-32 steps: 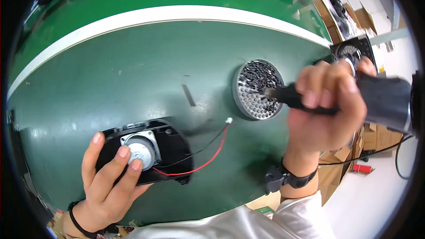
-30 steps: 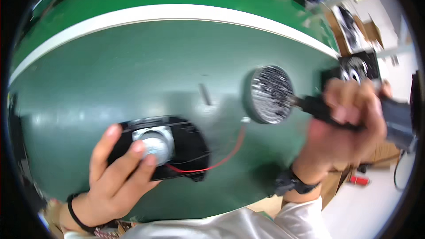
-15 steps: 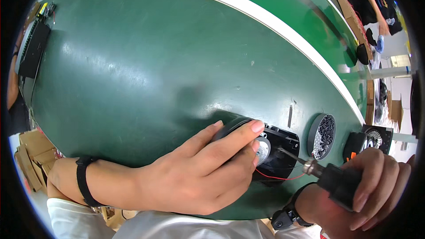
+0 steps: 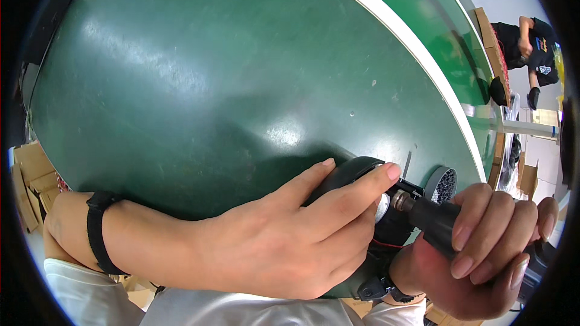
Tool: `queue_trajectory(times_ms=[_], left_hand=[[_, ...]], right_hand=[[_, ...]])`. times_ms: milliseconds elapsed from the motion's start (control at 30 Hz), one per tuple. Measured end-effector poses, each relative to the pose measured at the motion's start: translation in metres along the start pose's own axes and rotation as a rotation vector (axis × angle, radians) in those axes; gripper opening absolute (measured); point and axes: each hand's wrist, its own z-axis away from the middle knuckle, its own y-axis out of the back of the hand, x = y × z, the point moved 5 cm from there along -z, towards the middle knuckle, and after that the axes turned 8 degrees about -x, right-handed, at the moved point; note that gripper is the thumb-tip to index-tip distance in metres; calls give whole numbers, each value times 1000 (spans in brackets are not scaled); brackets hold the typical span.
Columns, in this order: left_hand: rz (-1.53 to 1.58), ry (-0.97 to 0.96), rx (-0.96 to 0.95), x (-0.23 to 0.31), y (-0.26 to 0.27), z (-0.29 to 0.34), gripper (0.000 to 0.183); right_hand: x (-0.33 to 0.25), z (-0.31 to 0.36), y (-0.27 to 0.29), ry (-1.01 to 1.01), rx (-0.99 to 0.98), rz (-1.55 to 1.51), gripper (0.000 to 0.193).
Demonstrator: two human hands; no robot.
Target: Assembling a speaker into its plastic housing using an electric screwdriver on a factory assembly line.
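My left hand (image 4: pixel 296 229) is wrapped over a black rounded plastic housing (image 4: pixel 344 176), holding it near the table's front edge. Part of a silver round piece (image 4: pixel 382 206) shows beside its fingertips. In my right hand (image 4: pixel 483 259) is a black power screwdriver (image 4: pixel 436 222) with a metal collar. Its nose points left into the open side of the housing; the bit's tip is hidden. A red wire (image 4: pixel 388 244) runs just below, between the two hands.
A round grey dish (image 4: pixel 432 192) of small dark pieces, apparently screws, stands beyond the screwdriver. A white strip (image 4: pixel 423 75) borders the green table (image 4: pixel 199 115). Cardboard boxes (image 4: pixel 33 172) lie at the left; another person (image 4: pixel 531 48) is at the far right.
My right hand has brought the screwdriver left, so its bit has gone from visible to hidden at the housing. The left hand keeps its hold; the whole view has shifted.
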Motion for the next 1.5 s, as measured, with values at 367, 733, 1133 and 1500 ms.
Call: queue_trajectory(times_ms=[367, 733, 1133, 1500], left_hand=[[22, -11, 13, -2, -4, 0, 13], [38, 25, -17, -6, 3, -1, 14], [63, 30, -22, 6, -3, -3, 11], [49, 84, -59, 49, 2, 9, 9]], right_hand=[[14, 6, 0, 71, 220, 7, 30], [19, 1, -14, 70, 245, 103, 23], [11, 7, -10, 29, 166, 167, 24], [-9, 31, -18, 3, 83, 113, 26]])
